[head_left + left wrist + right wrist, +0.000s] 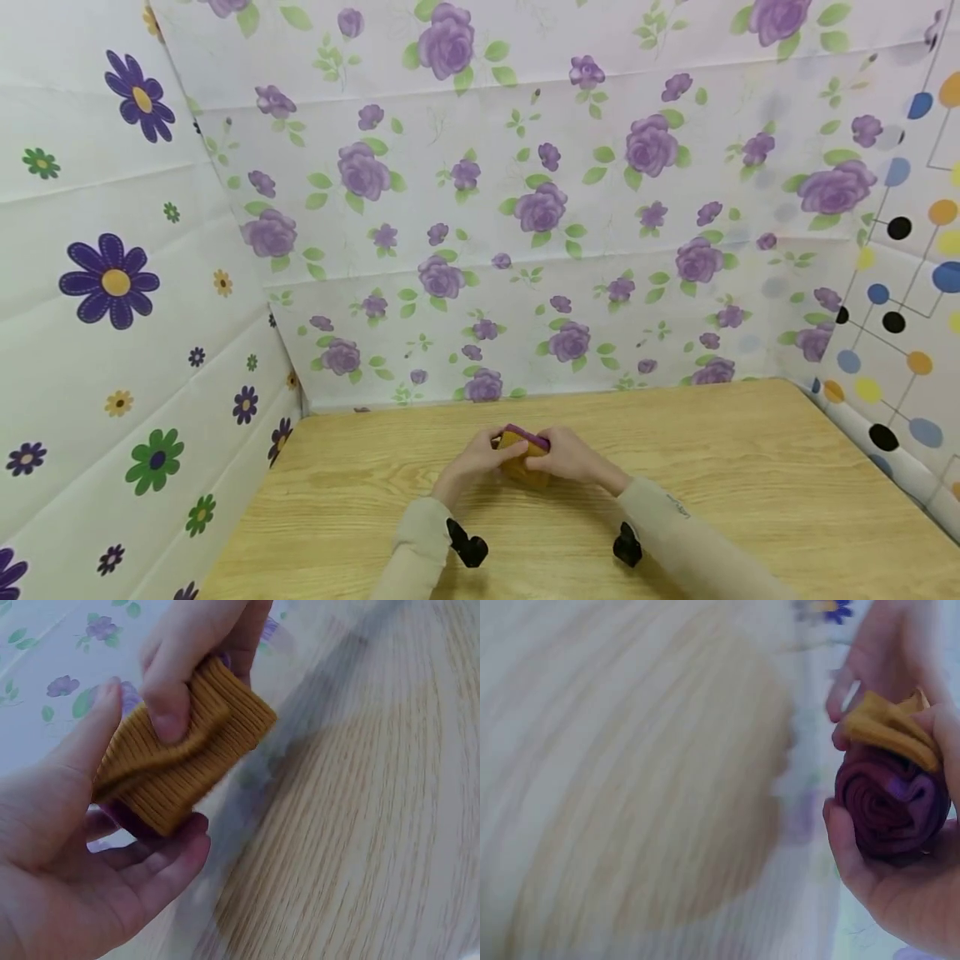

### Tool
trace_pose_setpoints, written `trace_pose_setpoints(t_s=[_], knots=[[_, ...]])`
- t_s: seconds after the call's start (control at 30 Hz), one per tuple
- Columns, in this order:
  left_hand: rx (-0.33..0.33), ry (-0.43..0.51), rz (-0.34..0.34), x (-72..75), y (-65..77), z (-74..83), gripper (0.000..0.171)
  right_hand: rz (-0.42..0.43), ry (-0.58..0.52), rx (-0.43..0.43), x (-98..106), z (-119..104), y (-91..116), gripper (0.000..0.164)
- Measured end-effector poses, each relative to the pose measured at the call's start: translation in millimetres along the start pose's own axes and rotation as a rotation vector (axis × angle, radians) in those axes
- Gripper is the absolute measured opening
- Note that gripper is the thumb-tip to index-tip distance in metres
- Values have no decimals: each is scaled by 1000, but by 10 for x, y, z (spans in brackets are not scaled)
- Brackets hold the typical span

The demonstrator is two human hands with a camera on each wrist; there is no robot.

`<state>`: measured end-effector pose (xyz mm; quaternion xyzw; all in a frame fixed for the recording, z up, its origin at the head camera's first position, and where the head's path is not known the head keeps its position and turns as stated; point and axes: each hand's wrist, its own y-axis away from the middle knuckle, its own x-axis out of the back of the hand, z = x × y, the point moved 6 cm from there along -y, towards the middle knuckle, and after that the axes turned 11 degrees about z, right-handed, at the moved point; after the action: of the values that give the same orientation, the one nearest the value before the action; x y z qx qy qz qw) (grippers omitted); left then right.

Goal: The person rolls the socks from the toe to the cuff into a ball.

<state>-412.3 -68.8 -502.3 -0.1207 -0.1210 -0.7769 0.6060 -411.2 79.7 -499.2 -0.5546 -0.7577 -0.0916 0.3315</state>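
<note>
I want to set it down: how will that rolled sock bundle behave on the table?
Probably soft and light: the ribbed mustard fabric dents under the right hand's thumb. The sock bundle shows a rounded purple spiral end, so it may roll slightly or loosen once the left hand releases.

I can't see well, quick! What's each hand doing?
Left hand: holding the rolled sock, fingers curled round it.
Right hand: holding the same sock, pinching its yellow cuff.
</note>
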Motion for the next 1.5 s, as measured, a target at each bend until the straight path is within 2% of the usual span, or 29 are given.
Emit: trace_pose_setpoints(t_s=[0.1, 0.23, 0.43, 0.53, 0.63, 0.73, 0.83, 0.93, 1.0, 1.1, 1.23, 1.3, 1.4, 1.5], knots=[[16, 116, -58, 1, 26, 8, 69, -45, -189, -88, 44, -6, 15, 35], [0, 234, -80, 7, 41, 66, 77, -106, -429, -168, 88, -45, 23, 45], [20, 396, -42, -19, 57, 149, 64, -184, -756, -247, 65, -106, 41, 47], [5, 431, -31, -45, 68, 192, 58, -204, -810, -245, 58, -127, 51, 50], [-16, 473, -21, -66, 74, 233, 57, -159, -707, -212, 93, -131, 54, 55], [-10, 499, 8, -71, 80, 251, 59, -54, -497, -153, 170, -154, 56, 55], [0, 472, 53, -69, 77, 246, 62, 76, -294, -68, 260, -222, 62, 47], [-2, 424, 84, -76, 76, 245, 66, 219, -191, 13, 357, -300, 75, 38], [-17, 422, 92, -84, 75, 254, 68, 312, -160, 56, 425, -340, 97, 32], [-37, 433, 109, -81, 80, 263, 68, 395, -119, 129, 493, -389, 134, 27], [-70, 449, 141, -61, 86, 265, 60, 401, -89, 202, 532, -475, 185, 26], [-76, 449, 164, -51, 84, 259, 55, 390, -78, 208, 536, -504, 194, 24], [-88, 440, 190, -47, 74, 249, 54, 368, -30, 236, 511, -502, 178, 21], [-113, 420, 188, -57, 80, 244, 57, 330, 1, 264, 473, -515, 160, 21]])
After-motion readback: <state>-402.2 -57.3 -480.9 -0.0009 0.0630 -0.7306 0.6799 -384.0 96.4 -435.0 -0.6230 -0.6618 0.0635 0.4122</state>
